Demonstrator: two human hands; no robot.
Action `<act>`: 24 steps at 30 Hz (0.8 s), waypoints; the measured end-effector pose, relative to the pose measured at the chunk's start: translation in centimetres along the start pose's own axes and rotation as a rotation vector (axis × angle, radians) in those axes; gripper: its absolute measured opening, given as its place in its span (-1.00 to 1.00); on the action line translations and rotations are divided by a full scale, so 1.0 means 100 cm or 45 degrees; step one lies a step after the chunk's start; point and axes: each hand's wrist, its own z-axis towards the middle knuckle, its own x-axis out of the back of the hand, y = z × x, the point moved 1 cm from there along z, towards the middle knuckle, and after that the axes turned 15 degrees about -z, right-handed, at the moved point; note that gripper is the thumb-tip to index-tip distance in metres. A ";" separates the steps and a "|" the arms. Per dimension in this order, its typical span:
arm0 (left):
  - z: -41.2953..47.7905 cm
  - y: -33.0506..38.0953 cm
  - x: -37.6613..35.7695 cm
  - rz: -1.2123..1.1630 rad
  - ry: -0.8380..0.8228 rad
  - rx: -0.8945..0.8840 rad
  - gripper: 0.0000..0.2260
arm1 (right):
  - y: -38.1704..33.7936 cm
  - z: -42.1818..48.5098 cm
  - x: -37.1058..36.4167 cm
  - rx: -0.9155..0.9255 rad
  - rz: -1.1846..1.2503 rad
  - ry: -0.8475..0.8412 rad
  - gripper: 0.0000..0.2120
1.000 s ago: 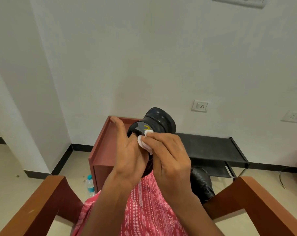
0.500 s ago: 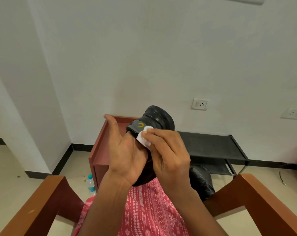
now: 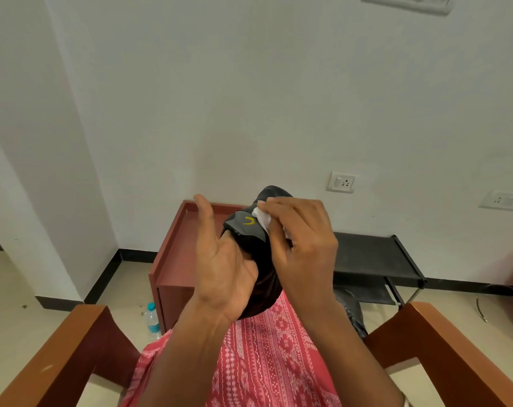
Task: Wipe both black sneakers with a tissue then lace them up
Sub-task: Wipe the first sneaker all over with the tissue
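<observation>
I hold one black sneaker (image 3: 249, 227) with a small yellow logo raised in front of me, above my lap. My left hand (image 3: 223, 268) supports it from the left, thumb pointing up, with its fingers hidden behind or inside the shoe. My right hand (image 3: 302, 242) pinches a crumpled white tissue (image 3: 262, 215) and presses it on the sneaker's upper part, near the logo. A glossy black object (image 3: 349, 312) lies on the floor under my right forearm; I cannot tell whether it is the other sneaker.
My lap is covered by pink patterned cloth (image 3: 264, 362), between two wooden chair arms (image 3: 58, 356) (image 3: 455, 356). Ahead stand a red-brown cabinet (image 3: 176, 259) and a low black rack (image 3: 372, 257) against the white wall. A water bottle (image 3: 152, 320) stands on the floor.
My right hand has slid the tissue up along the sneaker toward its far end. The left thumb has opened away from the shoe, uncovering the yellow logo.
</observation>
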 end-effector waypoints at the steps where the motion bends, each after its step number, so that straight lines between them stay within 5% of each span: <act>1: 0.000 0.000 0.000 0.003 0.004 -0.004 -0.19 | -0.001 0.002 -0.001 0.016 0.001 -0.004 -0.88; 10: 0.000 0.009 -0.004 -0.207 0.028 -0.018 -0.15 | 0.016 -0.071 -0.004 -0.055 -0.064 -0.056 -0.85; 18: -0.002 0.005 -0.008 -0.125 -0.011 0.027 -0.18 | 0.003 0.001 -0.005 0.009 -0.182 0.095 -0.72; 24: -0.002 0.012 -0.007 -0.208 -0.004 0.001 -0.13 | 0.018 -0.028 -0.007 0.104 -0.275 0.090 -0.85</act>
